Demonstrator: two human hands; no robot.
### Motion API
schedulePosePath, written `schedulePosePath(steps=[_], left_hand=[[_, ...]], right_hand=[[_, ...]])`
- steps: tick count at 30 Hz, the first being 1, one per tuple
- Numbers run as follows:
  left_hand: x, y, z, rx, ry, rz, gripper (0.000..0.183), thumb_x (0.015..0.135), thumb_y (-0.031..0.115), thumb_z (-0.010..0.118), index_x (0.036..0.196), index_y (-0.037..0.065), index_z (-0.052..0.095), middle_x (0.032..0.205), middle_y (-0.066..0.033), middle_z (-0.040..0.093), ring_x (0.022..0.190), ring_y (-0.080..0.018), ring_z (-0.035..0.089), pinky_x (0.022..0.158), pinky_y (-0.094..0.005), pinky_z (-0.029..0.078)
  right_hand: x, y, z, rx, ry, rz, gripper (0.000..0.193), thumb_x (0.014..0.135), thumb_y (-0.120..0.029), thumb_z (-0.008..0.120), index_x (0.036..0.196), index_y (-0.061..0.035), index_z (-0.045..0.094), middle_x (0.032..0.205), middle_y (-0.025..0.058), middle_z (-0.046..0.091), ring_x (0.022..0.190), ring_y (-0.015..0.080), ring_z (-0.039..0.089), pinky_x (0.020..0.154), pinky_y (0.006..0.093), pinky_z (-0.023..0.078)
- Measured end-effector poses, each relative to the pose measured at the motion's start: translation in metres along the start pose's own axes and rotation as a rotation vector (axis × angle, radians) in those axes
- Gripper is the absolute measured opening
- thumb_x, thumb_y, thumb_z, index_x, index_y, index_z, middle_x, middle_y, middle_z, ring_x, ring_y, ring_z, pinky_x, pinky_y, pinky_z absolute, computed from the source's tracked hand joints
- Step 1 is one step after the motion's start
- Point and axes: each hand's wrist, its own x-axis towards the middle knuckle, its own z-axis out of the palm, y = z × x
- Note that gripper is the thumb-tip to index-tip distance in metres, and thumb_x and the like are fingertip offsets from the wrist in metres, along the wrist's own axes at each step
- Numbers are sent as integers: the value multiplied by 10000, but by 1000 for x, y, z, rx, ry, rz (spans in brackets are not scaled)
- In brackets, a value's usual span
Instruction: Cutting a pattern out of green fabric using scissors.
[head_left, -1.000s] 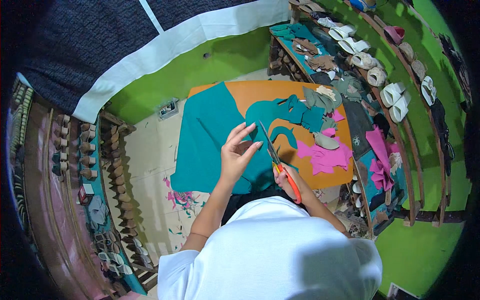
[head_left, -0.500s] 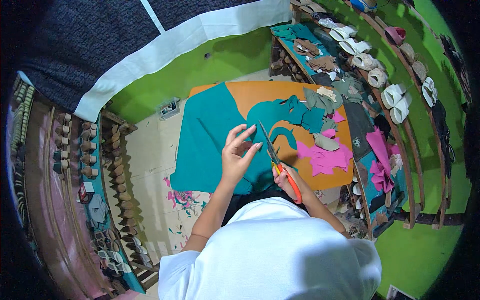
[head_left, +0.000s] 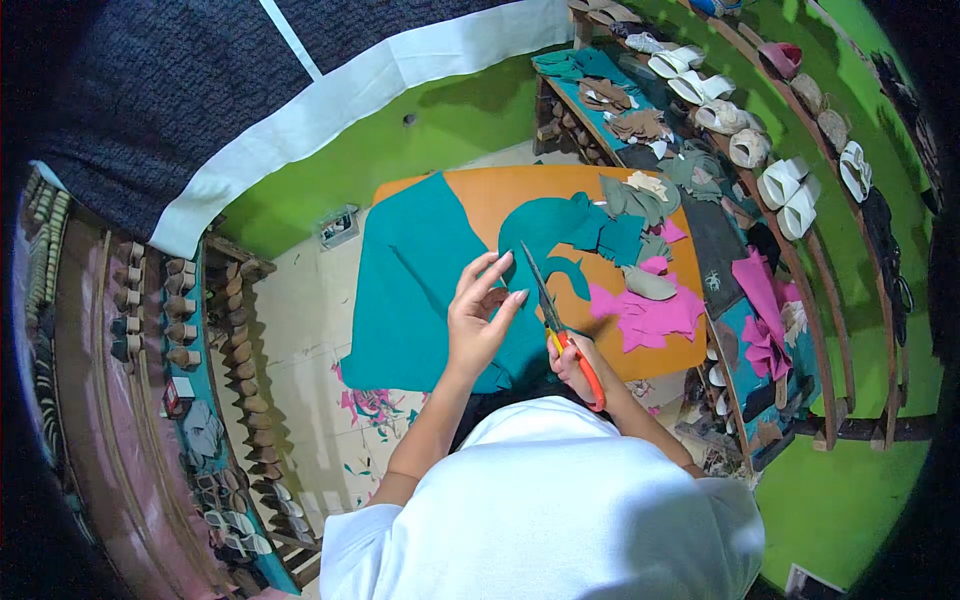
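Note:
A large teal sheet of fabric or leather [head_left: 405,290] covers the left part of an orange table [head_left: 490,190] and reaches past its near edge. My left hand [head_left: 478,315] is over the sheet's right part, its fingers bent and the thumb apart from them, with nothing visible between. In my right hand [head_left: 575,365] is a pair of scissors [head_left: 548,310] with red and yellow handles. Their blades point away from me and look nearly closed, just right of my left fingertips. Beyond them lies a curved teal piece [head_left: 530,225], with a smaller teal strip [head_left: 573,275] beside the blades.
Pink scraps [head_left: 660,315] and grey-green pieces [head_left: 640,198] lie on the table's right side. Racks of white sandals [head_left: 790,195] line the right wall. Shoe lasts [head_left: 180,305] stand on shelves at left. Offcuts [head_left: 370,403] litter the tiled floor, and a small clear box [head_left: 338,227] sits near the wall.
The whole view has shifted slightly. Both hands and the scissors keep nearly the same pose over the teal sheet.

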Motion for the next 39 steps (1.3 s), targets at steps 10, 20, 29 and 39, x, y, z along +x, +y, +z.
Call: schedulePosePath(steps=[10,20,29,39], left_hand=[[0,2,1,19,-46,-9,426,701,-66,590,1106,19,489,1147,-61,374,700,-43,507,621,-174,449],[-3,3,7,-32,-45,-15,419,714,-56,576,1114,29,487,1132,-75,382,757,-56,509,658,-188,455],[-8,6,12,-28,-36,-8,418,716,-59,574,1115,29,486,1134,-71,378,750,-58,512,665,-193,456],[-16,3,18,-63,44,-23,432,704,-57,594,1114,31,487,1147,-53,362,768,-51,513,675,-173,444]], right_hand=[[1,-9,0,245,-15,126,664,628,-730,340,762,-80,371,583,-53,325,470,10,275,399,149,225],[2,-12,1,219,22,104,702,611,-747,341,798,-72,372,604,-55,321,482,4,276,403,144,220],[2,2,1,144,34,6,608,720,-618,311,804,-21,391,629,46,393,530,133,366,474,242,292],[1,0,4,3,65,-30,579,827,-527,238,769,21,415,651,147,463,607,269,480,558,340,378]])
